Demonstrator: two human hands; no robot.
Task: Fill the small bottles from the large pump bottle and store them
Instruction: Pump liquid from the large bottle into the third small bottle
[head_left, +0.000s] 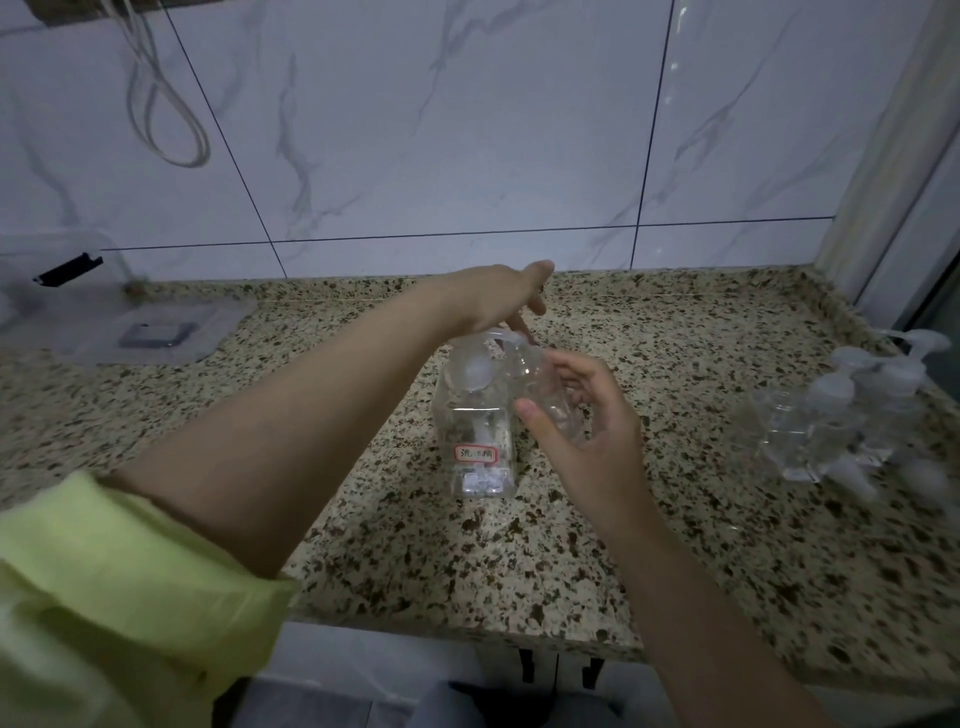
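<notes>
— While the large pump bottle (475, 415) stands upright on the speckled countertop (675, 545), near its middle, where are the hands?

— The left hand (506, 301) reaches over the bottle from the left, fingers pointing down onto the pump head (511, 340). The fingers look fairly straight and seem to press on the pump, though blur makes the exact contact hard to read.

— And the right one?

— The right hand (582, 426) curls its thumb and fingers round a small clear bottle (545, 389), tilted, with its mouth up beside the pump's spout. It touches or nearly touches the big bottle's shoulder; I cannot tell which.

— Anything on the big bottle itself?

— A red-edged label (476, 453) with writing on its front face, and a paler one below it. The bottle is clear; the liquid level is not readable.

— Where are the other small bottles?

— A cluster of small clear bottles (841, 415) with pump tops sits well apart, at the right edge of the counter, some upright, some lying down. They are blurred, so I cannot count them.

— And to the left?

— A clear plastic box (156, 332) lies against the marble-tiled wall (467, 130). A looped white cord (166, 114) hangs on that wall above it. A yellow-green sleeve (104, 597) covers the left upper arm.
</notes>
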